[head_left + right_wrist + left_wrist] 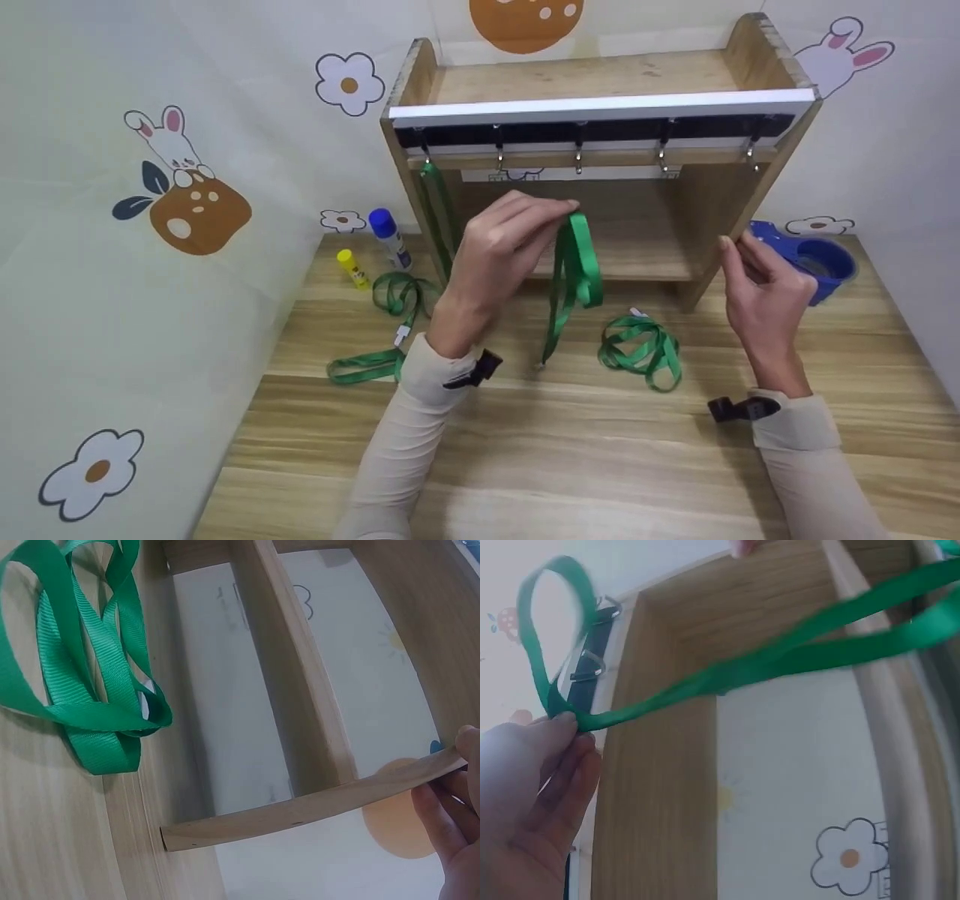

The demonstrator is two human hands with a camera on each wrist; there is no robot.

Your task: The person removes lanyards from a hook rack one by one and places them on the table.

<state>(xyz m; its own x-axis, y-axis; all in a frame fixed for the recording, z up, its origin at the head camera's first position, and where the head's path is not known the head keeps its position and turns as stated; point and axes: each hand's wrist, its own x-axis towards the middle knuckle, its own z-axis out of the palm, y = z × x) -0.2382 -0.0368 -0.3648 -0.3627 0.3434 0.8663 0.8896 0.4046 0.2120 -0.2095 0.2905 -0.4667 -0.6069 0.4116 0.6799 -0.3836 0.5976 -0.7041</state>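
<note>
My left hand [495,259] pinches a green lanyard [590,262] near its top, in front of a wooden rack [600,103]. Its looped end stands above the fingertips in the left wrist view, while the strap [735,676] trails off to the right. With thumb and fingers on either side, my right hand [769,304] grips the front edge of the rack's right side panel [300,815]. Several metal hooks [578,157] line the rack's front; from the leftmost hangs another green lanyard [433,199]. One more coiled lanyard [101,754] lies on the table before the rack.
On the table's left side lie more green lanyards [360,376], one with a white clip [402,334]. A blue-capped glue stick [390,238] and a smaller yellow stick [352,268] stand behind them. Right of the rack is a blue tape dispenser-like object [825,289].
</note>
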